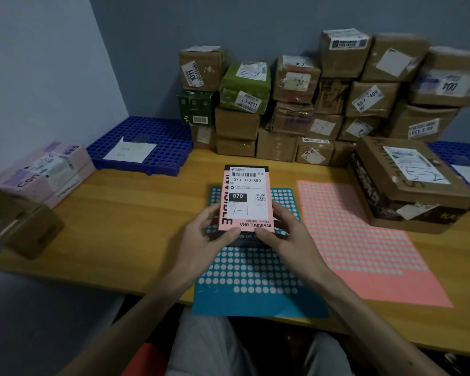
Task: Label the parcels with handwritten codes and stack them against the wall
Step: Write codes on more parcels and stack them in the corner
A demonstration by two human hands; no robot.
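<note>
Head view: at the left edge a brown carton [19,229] was cut off by the frame, and the print on the pink parcel [45,172] behind it was blurred. At centre, a pink-and-black parcel [247,202] was held above the teal sticker sheet [255,270] on the tabletop [136,213]. Its lower end was gripped between the left hand [201,237] and the right hand [286,234], thumbs pressed on its front, fingers curled round its sides. A handwritten mark was seen on its label. Labels on the stacked parcels [291,120] against the wall were mostly illegible.
</note>
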